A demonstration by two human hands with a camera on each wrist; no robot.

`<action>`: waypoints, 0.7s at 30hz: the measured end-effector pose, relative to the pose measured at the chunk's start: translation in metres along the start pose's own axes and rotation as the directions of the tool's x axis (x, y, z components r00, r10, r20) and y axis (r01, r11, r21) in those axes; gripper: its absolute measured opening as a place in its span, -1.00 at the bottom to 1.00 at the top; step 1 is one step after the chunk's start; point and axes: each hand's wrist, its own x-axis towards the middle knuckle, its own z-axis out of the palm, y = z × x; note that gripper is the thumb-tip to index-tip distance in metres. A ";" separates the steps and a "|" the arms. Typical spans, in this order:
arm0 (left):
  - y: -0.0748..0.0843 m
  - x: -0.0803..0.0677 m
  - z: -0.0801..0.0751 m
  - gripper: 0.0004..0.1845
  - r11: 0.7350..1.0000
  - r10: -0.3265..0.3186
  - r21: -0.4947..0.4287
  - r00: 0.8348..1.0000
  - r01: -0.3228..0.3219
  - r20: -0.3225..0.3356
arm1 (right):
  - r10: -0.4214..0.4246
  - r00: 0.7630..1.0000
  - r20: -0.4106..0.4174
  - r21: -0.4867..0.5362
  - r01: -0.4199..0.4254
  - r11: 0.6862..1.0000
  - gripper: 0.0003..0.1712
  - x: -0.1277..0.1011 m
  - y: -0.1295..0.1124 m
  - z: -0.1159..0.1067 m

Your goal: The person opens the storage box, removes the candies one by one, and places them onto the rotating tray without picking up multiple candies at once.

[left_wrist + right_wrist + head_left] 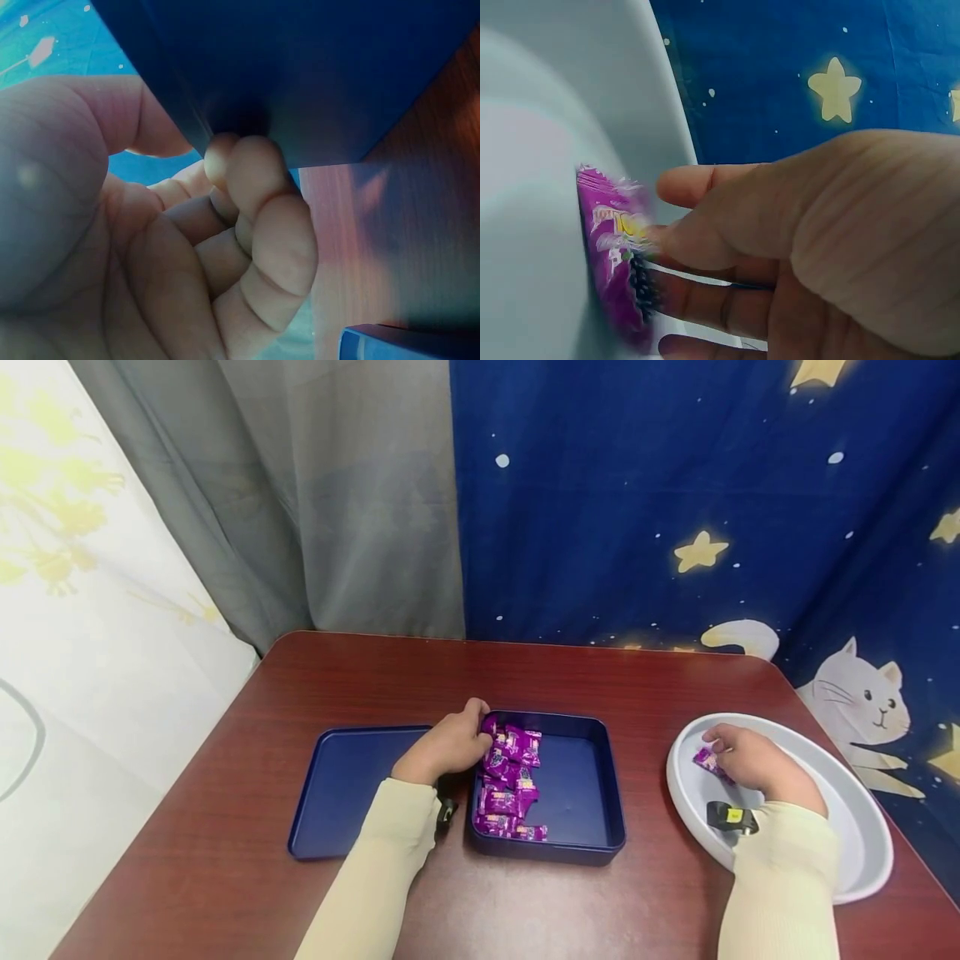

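Star-patterned blue cloth and a grey curtain hang behind the dark red table (375,693) where the person works. Just past the right hand (750,762), inside the white plate (862,827), lies one purple candy (707,762); the right wrist view shows the thumb and fingers loosely extended around the wrapper, touching it at most, and I cannot tell whether they pinch it. No other candy shows on the plate. The left hand (447,747) has its fingers curled over the near-left wall of the blue box (592,793), fingertips against the metal in the left wrist view, steadying it. Right beside those fingers sits the heap of purple candies (512,781), a dozen or so, filling the left part of the box. The blue lid (337,793) lies under that wrist, empty. By my reckoning the moving has barely begun: one candy across, nearly all remaining.
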 end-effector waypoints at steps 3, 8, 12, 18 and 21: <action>0.000 0.000 0.001 -0.55 1.000 0.003 0.002 1.000 -0.003 -0.002 | 0.016 1.000 -0.005 -0.023 -0.016 1.000 -0.53 0.000 0.001 -0.001; -0.001 0.001 0.001 -0.55 1.000 0.009 0.007 1.000 -0.009 -0.003 | 0.004 0.999 -0.041 -0.045 -0.006 0.999 -0.46 -0.002 -0.002 -0.001; -0.001 0.002 0.001 -0.55 1.000 0.011 0.008 1.000 -0.011 -0.003 | -0.063 0.995 -0.083 -0.064 0.058 0.996 -0.49 -0.001 -0.010 -0.001; 0.000 0.001 0.001 -0.55 1.000 0.006 0.010 1.000 -0.006 0.002 | -0.071 0.997 -0.036 -0.061 0.068 0.996 -0.54 0.005 -0.029 0.002; 0.001 0.001 0.000 -0.55 1.000 0.005 0.011 1.000 -0.005 0.004 | -0.079 0.996 -0.041 -0.059 0.077 0.995 -0.60 0.006 -0.036 0.003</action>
